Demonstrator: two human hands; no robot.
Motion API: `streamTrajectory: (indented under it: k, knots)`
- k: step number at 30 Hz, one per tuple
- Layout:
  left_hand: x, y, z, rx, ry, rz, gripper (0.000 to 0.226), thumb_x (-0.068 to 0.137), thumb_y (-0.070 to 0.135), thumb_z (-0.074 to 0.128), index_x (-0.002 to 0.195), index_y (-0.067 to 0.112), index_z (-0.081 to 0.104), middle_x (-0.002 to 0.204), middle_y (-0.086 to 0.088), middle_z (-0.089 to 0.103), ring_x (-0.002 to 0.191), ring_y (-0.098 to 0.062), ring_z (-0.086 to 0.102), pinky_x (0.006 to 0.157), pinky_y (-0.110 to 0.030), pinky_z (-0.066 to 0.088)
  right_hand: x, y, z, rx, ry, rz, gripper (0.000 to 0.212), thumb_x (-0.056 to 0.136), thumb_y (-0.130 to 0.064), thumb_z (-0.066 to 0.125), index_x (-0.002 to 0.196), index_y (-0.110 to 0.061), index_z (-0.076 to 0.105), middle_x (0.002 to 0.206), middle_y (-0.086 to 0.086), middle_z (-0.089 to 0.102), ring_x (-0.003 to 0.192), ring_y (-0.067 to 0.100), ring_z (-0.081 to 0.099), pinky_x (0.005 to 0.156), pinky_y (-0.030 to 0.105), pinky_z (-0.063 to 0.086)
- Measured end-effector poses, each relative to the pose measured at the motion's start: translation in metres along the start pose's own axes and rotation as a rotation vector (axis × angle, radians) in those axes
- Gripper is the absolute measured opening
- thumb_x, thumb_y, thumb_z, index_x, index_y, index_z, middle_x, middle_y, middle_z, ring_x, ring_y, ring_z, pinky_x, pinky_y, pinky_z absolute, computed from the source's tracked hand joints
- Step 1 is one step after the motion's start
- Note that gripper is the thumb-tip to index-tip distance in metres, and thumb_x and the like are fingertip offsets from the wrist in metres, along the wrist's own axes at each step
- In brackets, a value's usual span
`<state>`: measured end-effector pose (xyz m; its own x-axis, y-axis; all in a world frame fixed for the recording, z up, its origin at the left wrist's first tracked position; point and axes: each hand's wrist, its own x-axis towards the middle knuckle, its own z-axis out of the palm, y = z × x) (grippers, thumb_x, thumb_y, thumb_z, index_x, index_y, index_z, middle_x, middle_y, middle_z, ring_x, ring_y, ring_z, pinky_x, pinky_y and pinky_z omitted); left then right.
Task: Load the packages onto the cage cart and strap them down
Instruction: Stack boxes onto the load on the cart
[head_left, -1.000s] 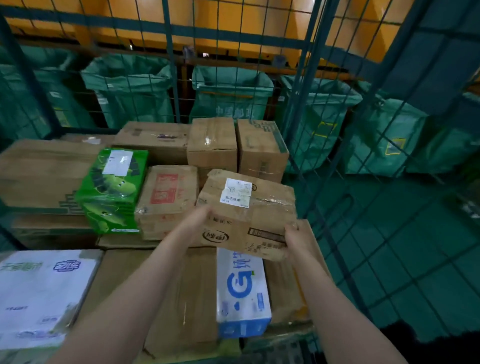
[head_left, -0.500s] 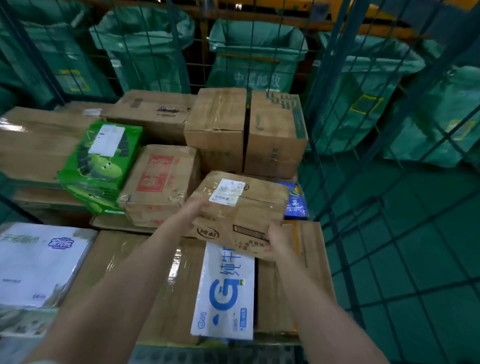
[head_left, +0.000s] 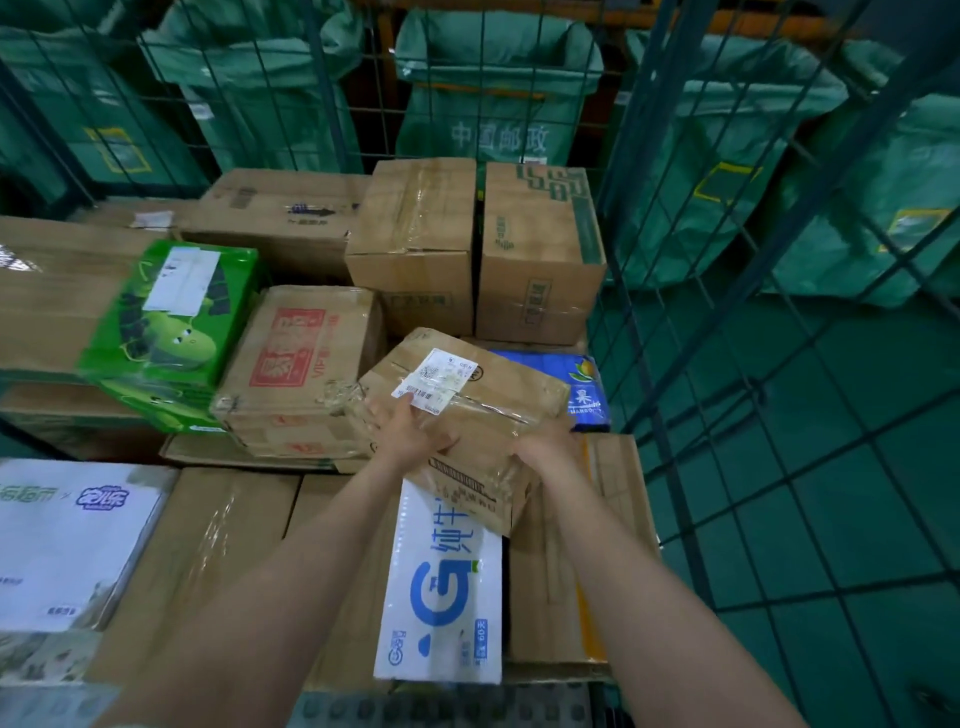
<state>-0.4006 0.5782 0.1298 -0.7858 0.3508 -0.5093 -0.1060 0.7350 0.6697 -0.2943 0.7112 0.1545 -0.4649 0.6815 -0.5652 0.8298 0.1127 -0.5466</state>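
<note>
box: labelled box (head_left: 483, 415), brown, taped, held by both hands over the load by the right edge of the cage cart (head_left: 649, 270), just in front of two tall cartons (head_left: 415, 234).
left hand: left hand (head_left: 410, 434) lies on the near-left of the box top, fingers fairly straight and pressed flat, tips at the white label.
right hand: right hand (head_left: 545, 447) grips the near-right edge, fingers curled round it.
attitude: box is skewed to its neighbours, with the near corner hanging over the blue-and-white carton (head_left: 441, 587). Can't tell if its weight is on the stack yet.
slot: gap between the red-print carton (head_left: 296, 364) and the right mesh. The blue pack (head_left: 582, 384) is partly underneath.
step: seating this box, judging by position.
how: square it to the red-print carton, then push it back until it touches the tall cartons. Set the base flat across the blue pack and the carton below it, with no overhang.
watch: the right fingers sit between box and mesh, so slide them out before the final push.
risk: the support is uneven, so the box could rock. Press down to check it.
progress: loading is well along. No strap in view, so strapping is not yet done.
</note>
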Motion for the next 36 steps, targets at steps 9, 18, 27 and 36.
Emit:
streamTrajectory:
  k: [9, 18, 27, 36]
  knots:
    - [-0.034, 0.004, 0.025, -0.504, -0.004, -0.354, 0.080, 0.086, 0.033, 0.067, 0.146, 0.009, 0.021, 0.146, -0.012, 0.037, 0.131, -0.035, 0.040, 0.102, -0.054, 0.036, 0.034, -0.003, -0.010, 0.054, 0.016, -0.067, 0.109, 0.080, -0.030, 0.074, 0.152, -0.016, -0.007, 0.160, 0.001, -0.008, 0.147, 0.024, 0.005, 0.113, 0.037, 0.022]
    - [-0.050, 0.025, 0.055, -0.180, 0.085, 0.020, 0.058, 0.085, 0.034, 0.062, 0.134, 0.010, 0.043, 0.132, -0.006, 0.049, 0.122, -0.028, 0.048, 0.101, -0.036, 0.040, 0.035, 0.019, -0.029, 0.246, 0.090, 0.083, 0.063, 0.075, -0.023, 0.071, 0.130, -0.008, 0.045, 0.130, 0.011, 0.050, 0.114, 0.028, 0.054, 0.092, 0.035, 0.049]
    - [-0.015, 0.022, -0.005, -0.174, 0.148, -0.025, 0.101, 0.055, 0.062, 0.054, 0.142, 0.015, 0.037, 0.141, -0.005, 0.046, 0.124, -0.028, 0.048, 0.103, -0.046, 0.040, 0.019, -0.010, 0.018, 0.365, 0.045, 0.051, 0.092, 0.078, -0.013, 0.070, 0.146, -0.005, 0.009, 0.131, 0.011, 0.053, 0.114, 0.033, 0.055, 0.088, 0.030, 0.048]
    - [0.019, 0.012, -0.064, -0.249, 0.071, 0.028, 0.067, 0.091, 0.025, 0.059, 0.147, 0.013, 0.024, 0.143, -0.009, 0.043, 0.125, -0.029, 0.047, 0.105, -0.045, 0.040, 0.027, -0.062, 0.068, 0.371, 0.047, 0.027, 0.059, 0.085, -0.012, 0.063, 0.127, -0.004, 0.023, 0.123, 0.021, 0.054, 0.102, 0.033, 0.059, 0.070, 0.035, 0.045]
